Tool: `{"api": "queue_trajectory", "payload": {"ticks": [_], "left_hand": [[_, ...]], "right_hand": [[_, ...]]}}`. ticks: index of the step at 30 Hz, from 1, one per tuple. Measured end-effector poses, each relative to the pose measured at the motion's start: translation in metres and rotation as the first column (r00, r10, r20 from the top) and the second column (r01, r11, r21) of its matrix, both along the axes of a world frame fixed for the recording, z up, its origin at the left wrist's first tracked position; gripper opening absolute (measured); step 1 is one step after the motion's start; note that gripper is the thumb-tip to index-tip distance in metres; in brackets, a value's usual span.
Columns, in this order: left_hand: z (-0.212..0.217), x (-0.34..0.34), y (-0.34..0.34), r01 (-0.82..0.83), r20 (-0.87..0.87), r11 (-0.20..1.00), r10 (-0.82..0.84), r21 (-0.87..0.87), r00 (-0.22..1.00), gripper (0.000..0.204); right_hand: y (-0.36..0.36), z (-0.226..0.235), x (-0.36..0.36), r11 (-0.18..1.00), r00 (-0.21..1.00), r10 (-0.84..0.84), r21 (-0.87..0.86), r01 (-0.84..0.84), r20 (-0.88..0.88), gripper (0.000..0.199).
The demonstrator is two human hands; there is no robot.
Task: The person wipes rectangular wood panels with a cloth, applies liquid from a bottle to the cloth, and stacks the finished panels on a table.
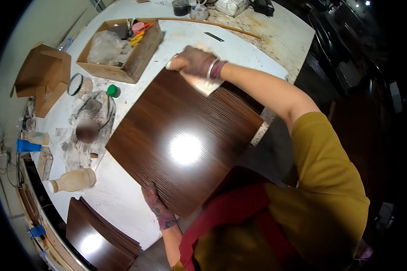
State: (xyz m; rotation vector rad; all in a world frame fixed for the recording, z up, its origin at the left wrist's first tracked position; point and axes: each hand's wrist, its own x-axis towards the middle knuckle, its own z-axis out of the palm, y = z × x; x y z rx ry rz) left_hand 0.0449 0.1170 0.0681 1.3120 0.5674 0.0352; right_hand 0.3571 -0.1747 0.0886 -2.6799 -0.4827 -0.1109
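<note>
A glossy dark brown wood-grain board (181,140) lies flat on the white worktable (239,40), with a lamp's glare at its middle. My right hand (193,62) presses a pale cloth (204,84) onto the board's far corner; bracelets sit on that wrist. My left hand (154,204) grips the board's near edge, fingers on top. Both hands are stained dark.
A cardboard box (122,47) with plastic wrap and small tools stands at the far left. An open empty carton (44,74), a green-rimmed lid (75,84), a green cap (112,90), a small bowl (87,131) and a lying plastic bottle (72,180) lie left. More dark boards (97,237) are stacked near left.
</note>
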Motion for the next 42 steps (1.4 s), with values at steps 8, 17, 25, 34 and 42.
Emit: {"api": "queue_trajectory", "payload": {"ticks": [8, 17, 25, 34, 42], "left_hand": [[-0.015, -0.01, 0.003, -0.066, 0.009, 0.995, 0.066, 0.075, 0.998, 0.051], [-0.04, -0.017, 0.014, -0.061, 0.077, 0.993, 0.053, 0.098, 0.996, 0.047], [-0.017, -0.009, 0.0, -0.146, 0.028, 0.989, 0.146, -0.011, 0.989, 0.033], [-0.022, -0.017, 0.012, -0.079, 0.033, 0.997, 0.079, 0.025, 0.996, 0.03], [-0.054, -0.006, 0.023, 0.058, 0.12, 0.993, -0.046, -0.099, 0.992, 0.039]], "right_hand": [[-0.015, 0.026, -0.028, 0.993, 0.992, 0.117, -0.004, -0.117, 0.056, 0.029], [0.075, -0.023, -0.234, 0.656, 0.696, 0.634, 0.242, -0.715, 0.338, 0.022], [0.061, -0.014, -0.225, 0.861, 0.85, 0.509, -0.066, -0.505, 0.135, 0.021], [0.012, 0.004, -0.268, 0.879, 0.879, 0.476, 0.049, -0.474, -0.025, 0.042], [0.067, -0.019, -0.314, 0.905, 0.848, 0.376, 0.048, -0.423, 0.374, 0.025]]}}
